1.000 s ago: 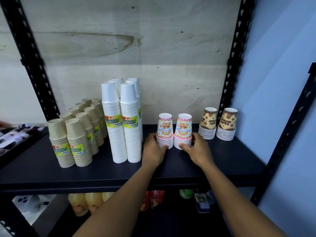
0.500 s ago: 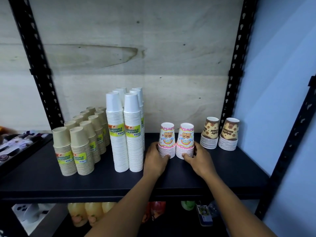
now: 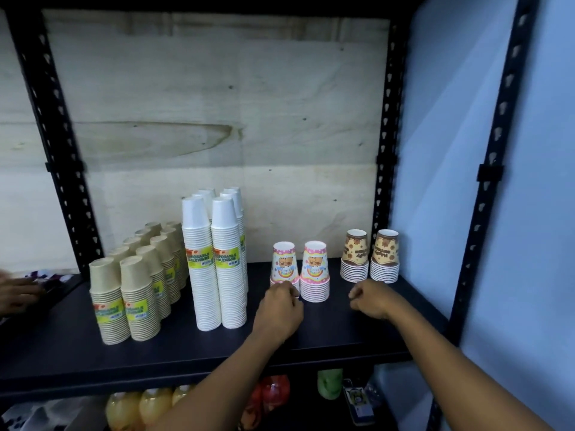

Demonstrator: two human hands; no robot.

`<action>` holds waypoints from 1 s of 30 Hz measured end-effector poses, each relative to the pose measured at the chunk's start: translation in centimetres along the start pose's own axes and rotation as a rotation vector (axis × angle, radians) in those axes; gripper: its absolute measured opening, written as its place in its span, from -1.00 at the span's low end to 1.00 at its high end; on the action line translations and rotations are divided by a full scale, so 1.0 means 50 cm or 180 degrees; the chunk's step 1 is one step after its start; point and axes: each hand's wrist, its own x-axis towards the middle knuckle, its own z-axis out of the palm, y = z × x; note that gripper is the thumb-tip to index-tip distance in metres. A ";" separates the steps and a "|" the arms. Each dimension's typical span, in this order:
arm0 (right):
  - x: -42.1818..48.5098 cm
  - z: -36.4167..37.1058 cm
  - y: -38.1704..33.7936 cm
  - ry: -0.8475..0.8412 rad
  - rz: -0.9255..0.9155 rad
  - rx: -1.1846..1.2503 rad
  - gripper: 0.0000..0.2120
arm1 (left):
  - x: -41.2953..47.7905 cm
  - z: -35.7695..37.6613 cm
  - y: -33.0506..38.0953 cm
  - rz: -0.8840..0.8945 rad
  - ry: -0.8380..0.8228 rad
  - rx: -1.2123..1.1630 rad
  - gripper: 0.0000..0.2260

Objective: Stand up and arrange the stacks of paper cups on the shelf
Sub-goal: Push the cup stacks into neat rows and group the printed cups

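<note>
Black shelf board [image 3: 186, 353] carries all cup stacks, each standing rim-down.

1. Task items. Two pink stacks stand side by side near the centre: the left pink stack [image 3: 284, 264] and the right pink stack [image 3: 315, 270], close together. Two brown stacks [image 3: 354, 256] stand further back and to the right, near the rear upright [image 3: 385, 119].
2. Left hand [image 3: 281, 309]. Fingers curled, positioned directly in front of the left pink stack and hiding its lower rims. Whether the fingers grip or only touch that stack cannot be told.
3. Right hand [image 3: 371, 298]. Fingers curled inward, holding nothing. It is above the board, in front of the brown stacks and apart from the right pink stack.
4. Surroundings. Four tall white stacks [image 3: 228, 265] with yellow labels stand just left of the left hand and bound that side. Tan stacks [image 3: 137, 300] run in two rows front to back, further left. A plywood panel [image 3: 217, 119] closes the rear; a blue wall [image 3: 441, 150] lies on the right.
5. Other items. Another person's hand [image 3: 18, 293] shows at the left edge. Yellow bottles [image 3: 137, 409] stand on the level below.
</note>
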 end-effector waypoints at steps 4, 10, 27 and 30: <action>-0.029 -0.070 0.024 -0.0377 0.0036 -0.0839 -0.64 | 0.035 -0.022 0.106 0.0703 -0.0398 0.0030 -0.84; -0.038 -0.173 0.030 -0.0238 0.0155 -0.1437 -0.62 | 0.143 -0.052 0.257 0.1264 -0.0764 0.0549 -0.82; 0.206 -0.285 -0.008 0.0239 0.0204 -0.1470 -0.23 | 0.427 0.072 0.324 0.1129 -0.1631 0.1894 -0.23; 0.226 -0.270 0.010 0.0034 0.0177 -0.1536 -0.30 | 0.432 0.096 0.315 0.1157 -0.1635 0.1767 -0.33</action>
